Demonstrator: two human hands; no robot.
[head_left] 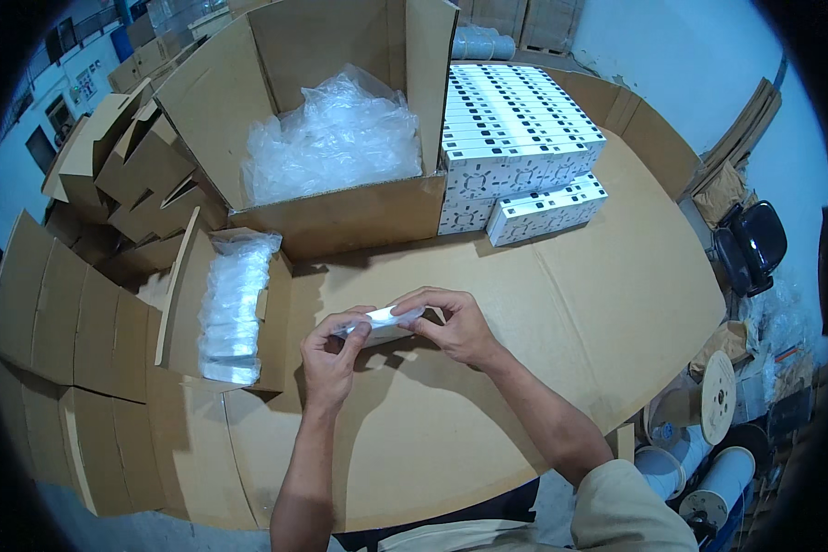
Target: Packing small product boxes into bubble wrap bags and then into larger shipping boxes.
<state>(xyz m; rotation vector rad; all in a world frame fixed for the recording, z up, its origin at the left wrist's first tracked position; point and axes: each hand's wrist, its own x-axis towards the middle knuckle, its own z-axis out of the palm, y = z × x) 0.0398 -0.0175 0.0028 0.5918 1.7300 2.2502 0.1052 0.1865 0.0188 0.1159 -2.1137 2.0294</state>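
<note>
My left hand (333,353) and my right hand (457,324) both hold a small white item wrapped in clear plastic (383,318) above the cardboard-covered table (561,304). Each hand pinches one end of it. To the left stands a small open carton (182,304) with a row of the same plastic-wrapped white items (232,308) inside. Behind my hands is a large open cardboard box (340,219) filled with clear plastic bags (333,140).
Stacked small white boxes (515,138) sit at the back right of the table. Flattened and folded cartons (74,304) crowd the left side. A black chair (753,244) and cable spools (718,386) stand to the right, off the table.
</note>
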